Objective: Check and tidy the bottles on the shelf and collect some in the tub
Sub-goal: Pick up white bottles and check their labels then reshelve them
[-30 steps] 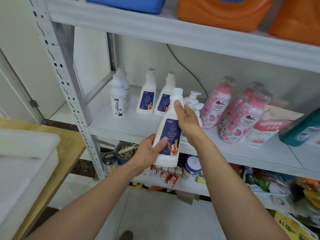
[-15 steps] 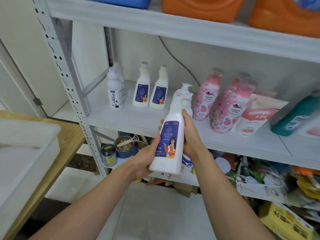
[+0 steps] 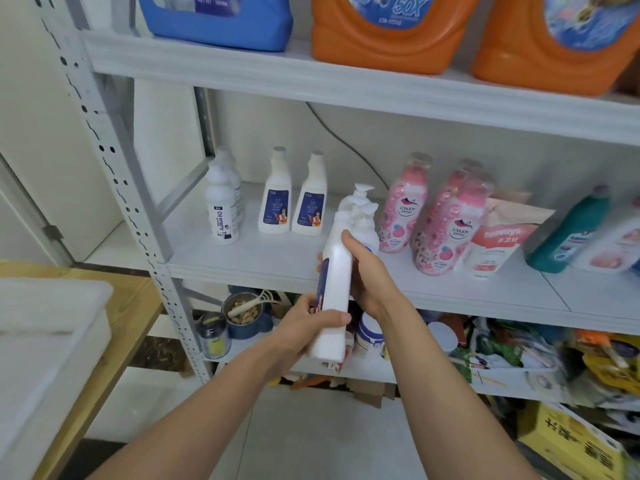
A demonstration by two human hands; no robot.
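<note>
Held bottle (image 3: 334,282): a white bottle with a dark blue label, clear of the middle shelf (image 3: 277,258), just in front of its front edge. Its neck points up with a slight tilt, and its narrow side faces me, the label turned to my left.
Left hand (image 3: 304,323): I grip the bottle's lower body, my thumb lying across its near face.
Right hand (image 3: 370,275): I grip the upper body from the right, my thumb tip up at its shoulder.
Matching bottles (image 3: 275,199): two of the same kind stand upright side by side, towards the back of the middle shelf.
Pump bottles (image 3: 362,209): white, standing on the middle shelf directly behind the held bottle.
Pink bottles (image 3: 401,209): a group standing on the middle shelf, right of the pump bottles.
Tub (image 3: 52,296): white, well to the left of the middle shelf and lower than it, on a wooden table (image 3: 131,306).
</note>
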